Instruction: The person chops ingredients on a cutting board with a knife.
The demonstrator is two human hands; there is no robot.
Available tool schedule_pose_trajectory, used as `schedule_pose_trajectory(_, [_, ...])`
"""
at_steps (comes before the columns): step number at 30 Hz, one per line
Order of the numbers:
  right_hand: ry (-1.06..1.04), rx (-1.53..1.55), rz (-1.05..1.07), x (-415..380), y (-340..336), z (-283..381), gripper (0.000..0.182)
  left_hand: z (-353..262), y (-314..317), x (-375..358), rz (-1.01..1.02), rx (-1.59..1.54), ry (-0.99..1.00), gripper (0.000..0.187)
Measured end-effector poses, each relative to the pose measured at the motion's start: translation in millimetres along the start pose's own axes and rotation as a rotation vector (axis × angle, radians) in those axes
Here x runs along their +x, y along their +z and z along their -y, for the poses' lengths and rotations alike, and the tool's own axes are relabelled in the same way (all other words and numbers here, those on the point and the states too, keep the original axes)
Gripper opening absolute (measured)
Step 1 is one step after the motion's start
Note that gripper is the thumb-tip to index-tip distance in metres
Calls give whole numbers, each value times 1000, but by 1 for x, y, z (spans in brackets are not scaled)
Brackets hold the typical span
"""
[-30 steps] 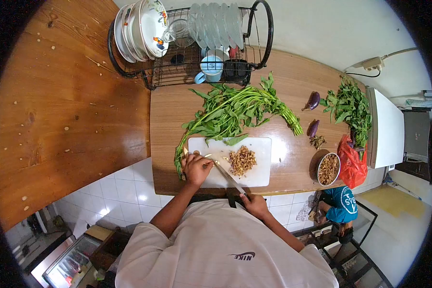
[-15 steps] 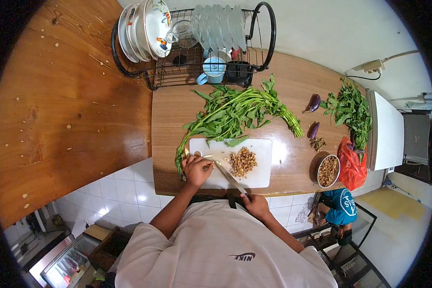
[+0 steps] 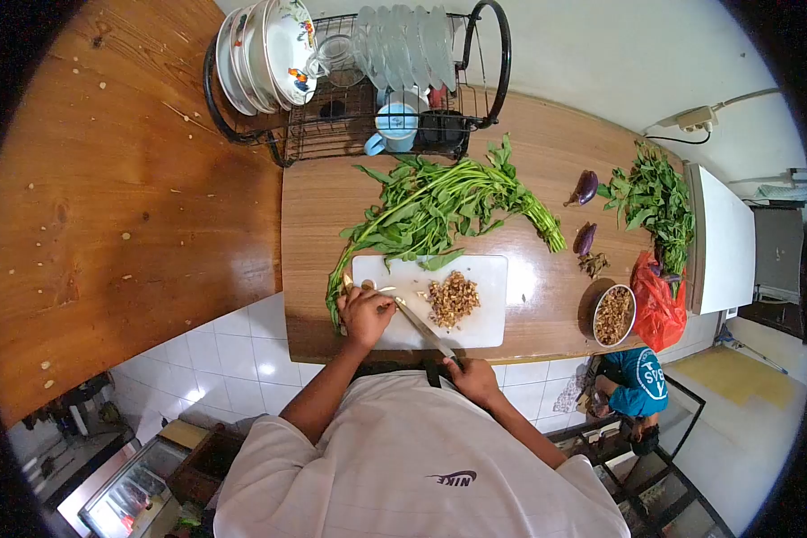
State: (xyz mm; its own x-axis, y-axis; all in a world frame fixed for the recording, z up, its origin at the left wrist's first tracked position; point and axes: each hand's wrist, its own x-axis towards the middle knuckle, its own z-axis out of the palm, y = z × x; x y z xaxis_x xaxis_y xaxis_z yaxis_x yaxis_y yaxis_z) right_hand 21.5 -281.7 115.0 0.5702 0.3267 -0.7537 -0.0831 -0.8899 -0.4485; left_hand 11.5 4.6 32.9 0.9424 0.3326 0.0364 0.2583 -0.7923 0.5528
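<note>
My right hand (image 3: 475,380) is closed round the handle of a knife (image 3: 429,334), whose blade slants up and left over the white cutting board (image 3: 490,305). At the board's left part, my left hand (image 3: 366,316) has its fingers curled by the blade tip, around something pale and too small to name. Small pale slices lie beside these fingers. A pile of chopped brown pieces (image 3: 454,299) sits on the board, right of the blade. Long leafy greens (image 3: 421,208) lie along the board's back edge and past its left side.
A dish rack (image 3: 350,125) with plates, glasses and mugs stands at the back. To the right are two eggplants (image 3: 585,188), more greens (image 3: 659,206), a bowl of brown pieces (image 3: 613,316) and a red plastic bag (image 3: 658,309). A person in teal (image 3: 638,384) is low beyond the counter.
The knife and my right hand have shifted slightly left. My left hand stays at nearly the same spot, its fingers drawn a little closer together.
</note>
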Motion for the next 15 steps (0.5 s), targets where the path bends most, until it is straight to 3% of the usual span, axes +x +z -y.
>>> schedule_pose_trajectory(7, [21,-29,-34,-10,-1,-3,62,-2,-5,0,-32,3,36,8])
schedule_pose_trajectory(9, [-47,13,-131,-14,0,-11,62,0,-3,-2,-49,-4,64,9])
schedule_pose_trajectory(15, [-20,39,-84,-7,0,-20,62,3,2,-4,-41,-4,43,10])
